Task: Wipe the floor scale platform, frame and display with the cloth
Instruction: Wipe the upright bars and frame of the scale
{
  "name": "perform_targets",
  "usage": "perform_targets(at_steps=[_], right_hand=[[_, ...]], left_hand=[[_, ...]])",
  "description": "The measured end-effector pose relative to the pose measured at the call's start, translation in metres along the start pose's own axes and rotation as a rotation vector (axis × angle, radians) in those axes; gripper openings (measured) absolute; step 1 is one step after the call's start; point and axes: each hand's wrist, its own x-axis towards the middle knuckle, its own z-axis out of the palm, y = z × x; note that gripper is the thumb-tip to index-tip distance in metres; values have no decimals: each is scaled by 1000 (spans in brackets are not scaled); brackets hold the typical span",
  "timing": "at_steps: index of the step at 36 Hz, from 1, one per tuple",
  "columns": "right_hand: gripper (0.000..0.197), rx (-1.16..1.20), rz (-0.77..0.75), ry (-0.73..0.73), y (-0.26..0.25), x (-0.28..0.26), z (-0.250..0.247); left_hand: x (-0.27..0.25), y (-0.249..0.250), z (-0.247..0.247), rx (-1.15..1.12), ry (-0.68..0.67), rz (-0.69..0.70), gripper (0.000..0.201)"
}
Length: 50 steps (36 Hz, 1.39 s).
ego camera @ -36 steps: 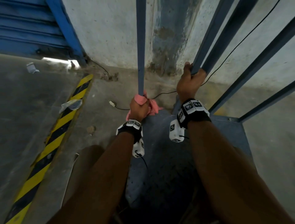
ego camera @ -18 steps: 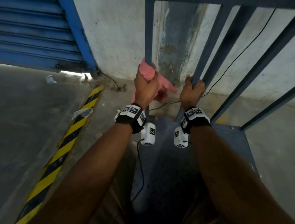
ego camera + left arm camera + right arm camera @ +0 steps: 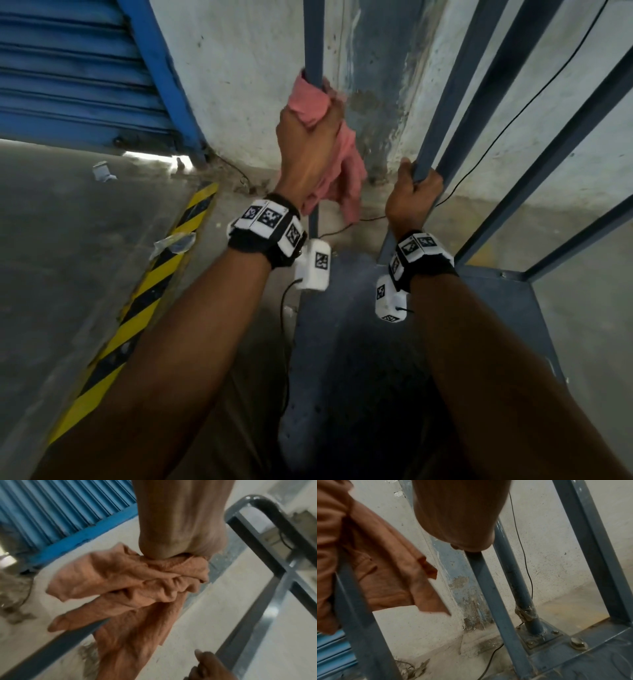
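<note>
Gripping cloth (image 3: 317, 102) round frame bar (image 3: 314, 37); left hand (image 3: 305, 147).

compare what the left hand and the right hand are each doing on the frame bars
The left hand grips a pink cloth wrapped around the corner bar; the right hand grips its bar bare. The left hand sits higher than the right hand. Both have fingers curled around blue-grey bars of the scale frame.

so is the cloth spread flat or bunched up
Bunched. The left hand grips the cloth wrapped round a frame bar, creased into folds, loose ends hanging below.
</note>
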Motion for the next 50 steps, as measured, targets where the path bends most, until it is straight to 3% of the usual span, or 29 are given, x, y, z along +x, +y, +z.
perform_targets(at_steps=[2, 6, 9, 14, 17, 20, 22, 26, 29, 33, 37, 41, 43, 46, 50], right_hand=[[45, 1, 7, 11, 0, 1, 1], [44, 1, 9, 26, 2, 2, 1], [41, -9, -1, 16, 1, -1, 0], [39, -2, -19, -15, -2, -1, -3], [43, -16, -24, -22, -7, -4, -4], [46, -10, -9, -19, -8, -5, -4], [46, -13, -4, -11, -7, -4, -3], [47, -21, 10, 10, -8, -3, -1], [44, -26, 27, 32, -7, -1, -1], [46, -66, 42, 7, -19, -5, -6], [40, -132, 190, -18, -49, -10, -15], [29, -144, 324, -204, -65, -3, -31], [31, -110, 299, -279, -75, 11, -36], [32, -36, 189, -285, -111, 36, -34], [35, 136, 191, -155, -157, 66, -15]], left_hand=[[4, -5, 1, -46, 15, 35, 7], [-4, -31, -4, -189, -104, 22, 26], [-11, -50, -9, -175, -124, -15, 24], [-30, -75, -20, -114, -103, -155, 23], [-32, -82, -31, -33, -201, -263, 25], [-23, -61, -35, -9, -295, -268, 36], [-13, -33, -29, -53, -340, -200, 39], [21, 21, -9, -178, -250, -47, 27], [33, 26, 1, -199, -200, -4, 28], [25, 5, -3, -95, -143, -20, 15], [14, 0, -7, 55, -162, -93, 14], [1, -13, -21, 131, -238, -259, 14], [2, -15, -30, 209, -309, -290, 14], [3, 14, -37, 283, -337, -272, 22], [13, 73, -24, 30, -284, -162, 18]])
